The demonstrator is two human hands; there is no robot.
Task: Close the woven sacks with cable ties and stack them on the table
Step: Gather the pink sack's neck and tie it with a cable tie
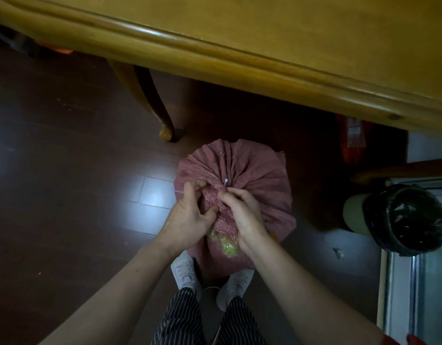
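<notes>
Your sack (259, 185) stands on the floor (65, 170) just in front of your shoes, near the table (264, 33) edge and not yet on it. Your left hand (187, 215) is curled round the gathered neck (215, 202) from the left, thumb pressed into the folds. The tail of the white tie (226, 181) pokes out past its fingertips, but I cannot tell whether those fingers pinch it. Your right hand (242, 212) is closed on the neck from the right, fingertips pinching right at the tie's head.

The main risk is the loop cinching on only part of the gather. The folds fan wide, and any pleat outside the tie would leave a gap. If you pull while the neck is loosely bunched, the tie may sit slack and slide off when you lift.

A clear liner (225, 242) with yellow-green contents bulges from the mouth on your side of the hands. If it catches in the ratchet or hangs out, it could tear. Yanking the tail sideways could tip the sack toward the bin (409, 220). The light is dim, so the small head is easy to misthread.
</notes>
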